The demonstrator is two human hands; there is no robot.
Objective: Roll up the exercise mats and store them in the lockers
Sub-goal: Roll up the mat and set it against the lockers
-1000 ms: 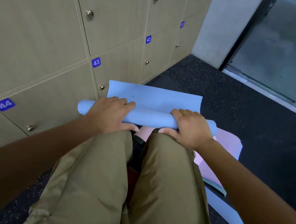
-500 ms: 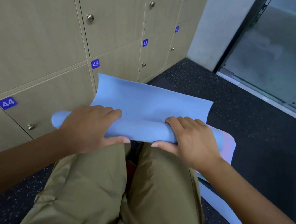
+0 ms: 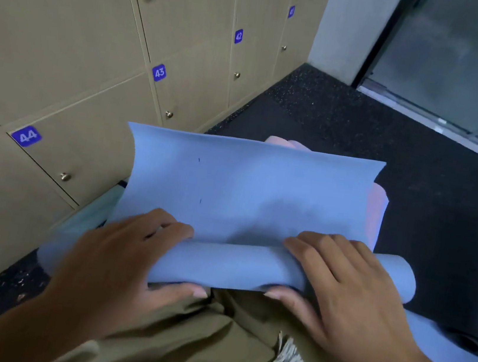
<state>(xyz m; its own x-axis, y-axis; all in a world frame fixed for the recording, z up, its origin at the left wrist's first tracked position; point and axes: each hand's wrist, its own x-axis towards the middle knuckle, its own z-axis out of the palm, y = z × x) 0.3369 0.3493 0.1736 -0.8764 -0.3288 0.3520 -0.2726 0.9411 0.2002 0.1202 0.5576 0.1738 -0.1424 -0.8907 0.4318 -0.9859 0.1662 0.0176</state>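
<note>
Left hand [image 3: 124, 256] and right hand [image 3: 348, 293] both curled around half-rolled blue exercise mat [image 3: 245, 212], thumbs beneath roll, loose flap raised ahead; mat held above khaki-clad knees [image 3: 191, 344], beside numbered beige lockers [image 3: 75, 41], over dark speckled floor [image 3: 348, 126].

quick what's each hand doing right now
Left hand: grip closed on the blue mat roll.
Right hand: grip closed on the same roll.

Dim, even light; left hand [image 3: 114, 258] motion-blurred; wide-angle bending at edges.
</note>
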